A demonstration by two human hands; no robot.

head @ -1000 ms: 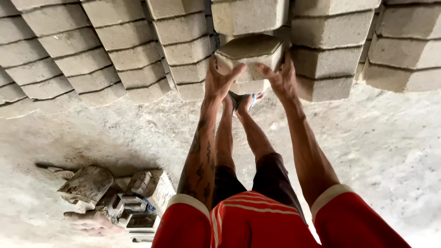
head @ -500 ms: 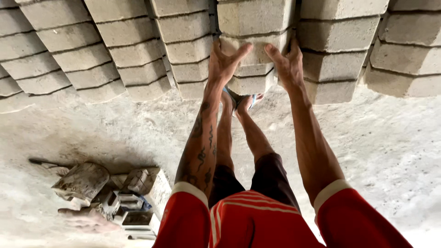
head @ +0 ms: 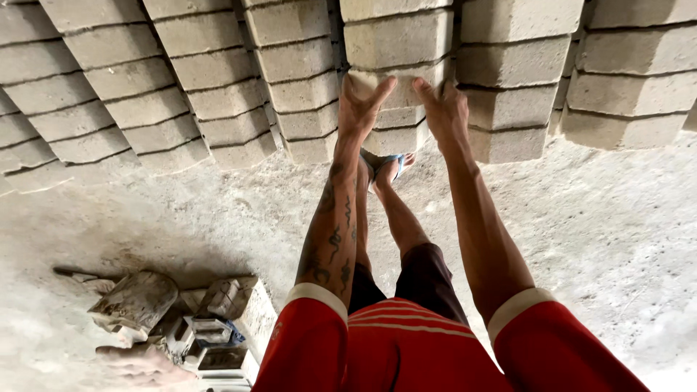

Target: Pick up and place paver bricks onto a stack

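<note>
I bend over a low stack of grey concrete blocks (head: 396, 36) just beyond my sandalled feet (head: 385, 168). My left hand (head: 361, 101), on a tattooed arm, presses the left end of one concrete block (head: 396, 81). On the block's right end lies my right hand (head: 444, 109), fingers spread. The block rests against the stack, between the course above and the blocks below. Both arms reach out from red sleeves.
Rows of stacked grey blocks (head: 181, 80) run along the whole far side, with more at the right (head: 624, 80). A dusty metal mould and cement-caked lumps (head: 210, 327) lie on the rough concrete floor (head: 595, 239) at lower left.
Both hands have carried the block forward and away from me, from a tilted hold in front of the stack to a level position against it.
</note>
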